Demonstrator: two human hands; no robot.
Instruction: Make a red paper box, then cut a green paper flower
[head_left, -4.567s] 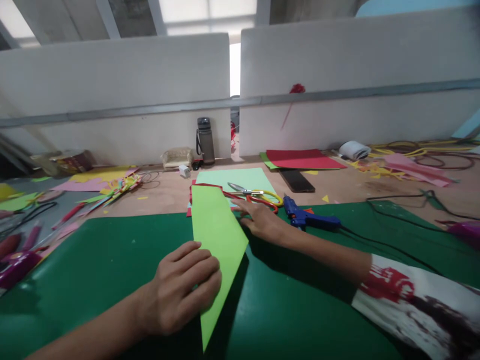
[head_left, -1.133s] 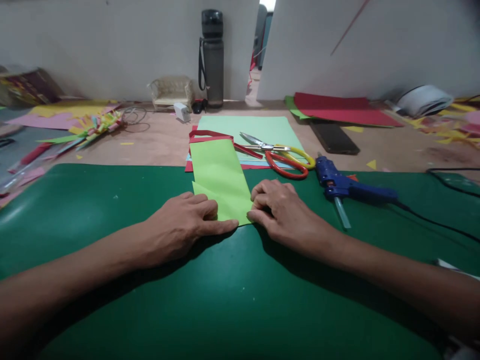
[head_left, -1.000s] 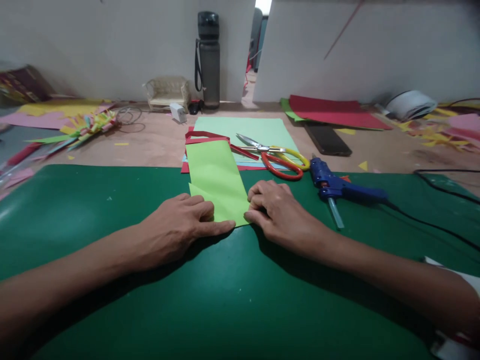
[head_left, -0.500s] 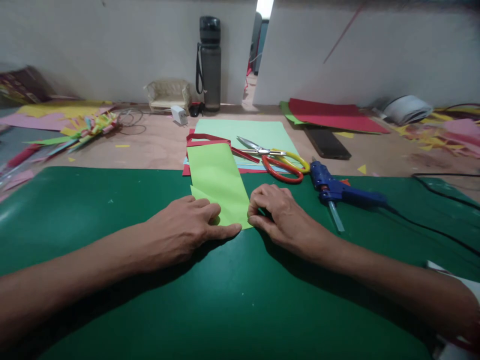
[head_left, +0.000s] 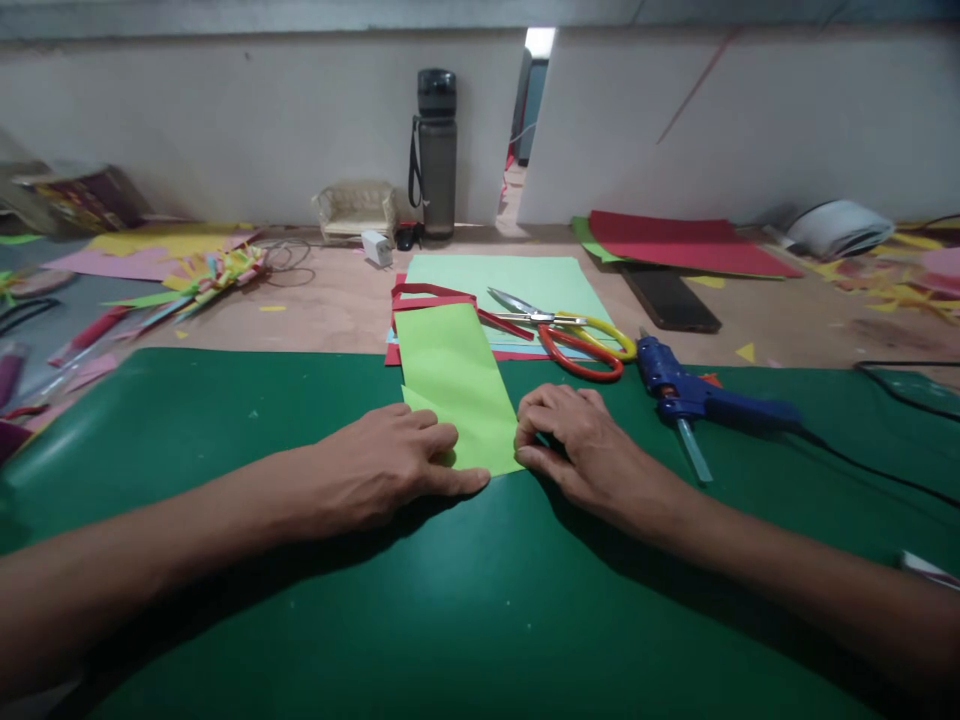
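Observation:
A folded strip of lime-green paper (head_left: 457, 362) lies on the green mat, its far end resting on other paper. My left hand (head_left: 409, 455) presses on the near left part of the strip, fingers curled and thumb laid along the bottom edge. At the near right corner my right hand (head_left: 566, 440) pinches the paper's edge between thumb and bent fingers. Beyond the strip, scissors (head_left: 559, 325) with one red and one yellow handle lie partly open on pale green sheets (head_left: 517, 275). Narrow red paper strips (head_left: 431, 291) sit beside them.
A blue glue gun (head_left: 697, 395) lies right of my right hand, its cord trailing right. Farther back are a phone (head_left: 671, 298), red sheets (head_left: 675, 240), a dark bottle (head_left: 437, 165), a white charger (head_left: 377, 249) and a miniature sofa (head_left: 356, 210). Paper scraps (head_left: 217, 275) lie left.
The camera view has shifted, so everything appears lower and a little to the right. Both hands keep nearly the same hold on the green paper.

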